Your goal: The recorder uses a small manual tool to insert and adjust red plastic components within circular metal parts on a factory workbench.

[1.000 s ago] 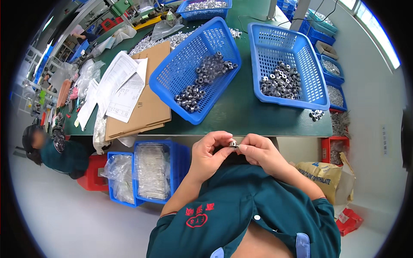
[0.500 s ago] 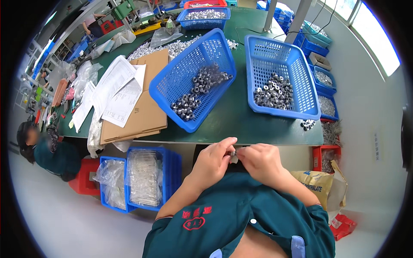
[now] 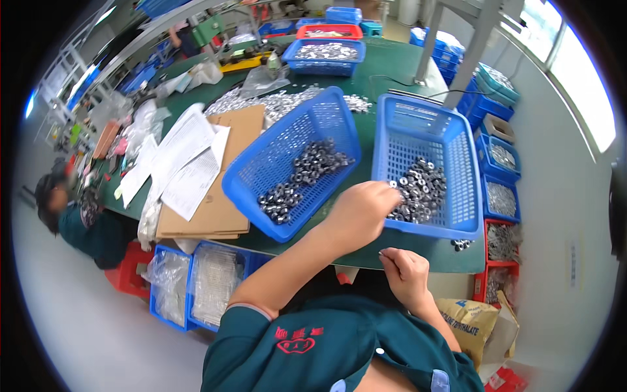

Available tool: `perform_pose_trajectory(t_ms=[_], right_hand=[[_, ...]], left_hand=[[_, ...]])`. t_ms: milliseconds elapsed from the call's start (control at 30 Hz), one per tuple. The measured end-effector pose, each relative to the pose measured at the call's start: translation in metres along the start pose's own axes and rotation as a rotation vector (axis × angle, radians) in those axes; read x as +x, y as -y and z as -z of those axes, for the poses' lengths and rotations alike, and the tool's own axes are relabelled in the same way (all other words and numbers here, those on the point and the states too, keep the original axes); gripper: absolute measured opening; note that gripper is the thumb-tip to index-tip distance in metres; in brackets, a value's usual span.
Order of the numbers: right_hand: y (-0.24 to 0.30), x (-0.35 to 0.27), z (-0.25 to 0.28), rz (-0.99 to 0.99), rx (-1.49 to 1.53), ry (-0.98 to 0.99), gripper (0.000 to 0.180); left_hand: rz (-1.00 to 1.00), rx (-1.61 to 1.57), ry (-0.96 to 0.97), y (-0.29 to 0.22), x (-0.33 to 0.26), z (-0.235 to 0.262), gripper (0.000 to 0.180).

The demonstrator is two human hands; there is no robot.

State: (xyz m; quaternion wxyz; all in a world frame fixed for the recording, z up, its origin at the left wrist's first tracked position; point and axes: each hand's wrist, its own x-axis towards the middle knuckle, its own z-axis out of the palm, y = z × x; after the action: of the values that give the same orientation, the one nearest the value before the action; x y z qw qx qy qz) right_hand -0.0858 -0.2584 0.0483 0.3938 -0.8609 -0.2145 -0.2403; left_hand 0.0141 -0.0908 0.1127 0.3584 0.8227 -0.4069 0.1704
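The left hand (image 3: 358, 212) reaches over the front rim of the right blue basket (image 3: 450, 147), at 1 o'clock on the green counter (image 3: 366, 251). Its grip is curled above the small metal rings (image 3: 421, 189); I cannot tell if it holds one. The right hand (image 3: 405, 274) waits near the body at 5 o'clock, fingers pinched together.

A factory assembly workshop — green workbench (image 3: 366, 140), blue baskets (image 3: 450, 163) of metal nuts (image 3: 307, 173), stacked parts bins (image 3: 499, 157).
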Motion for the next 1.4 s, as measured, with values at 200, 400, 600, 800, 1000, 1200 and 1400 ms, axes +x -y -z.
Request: perform_pose_trajectory(t_ms=[200,400,600,800,1000,1200,1400], right_hand=[[-0.045,-0.028,-0.012,-0.111,-0.12,0.053,0.008],[-0.047,-0.032,-0.02,-0.098,-0.124,0.045,0.006],[-0.054,-0.032,-0.018,-0.109,-0.135,-0.001,0.007],[-0.048,-0.024,-0.013,-0.075,-0.104,-0.004,0.007],[-0.049,-0.027,-0.017,-0.057,-0.101,-0.053,0.008],[-0.05,-0.026,-0.017,-0.061,-0.117,-0.072,0.009],[-0.049,-0.027,-0.018,-0.087,-0.126,-0.07,0.009]], left_hand=[[0.072,0.263,0.545,0.029,0.056,-0.092,0.011],[0.062,0.296,0.486,0.034,0.05,-0.087,0.015],[0.175,0.362,-0.278,0.049,-0.013,-0.01,0.013],[0.707,0.724,0.066,0.073,-0.077,0.02,0.019],[0.734,0.83,-0.006,0.088,-0.097,0.003,0.017],[0.779,0.653,-0.016,0.084,-0.094,0.003,0.018],[0.598,0.675,-0.112,0.09,-0.107,-0.004,0.028]])
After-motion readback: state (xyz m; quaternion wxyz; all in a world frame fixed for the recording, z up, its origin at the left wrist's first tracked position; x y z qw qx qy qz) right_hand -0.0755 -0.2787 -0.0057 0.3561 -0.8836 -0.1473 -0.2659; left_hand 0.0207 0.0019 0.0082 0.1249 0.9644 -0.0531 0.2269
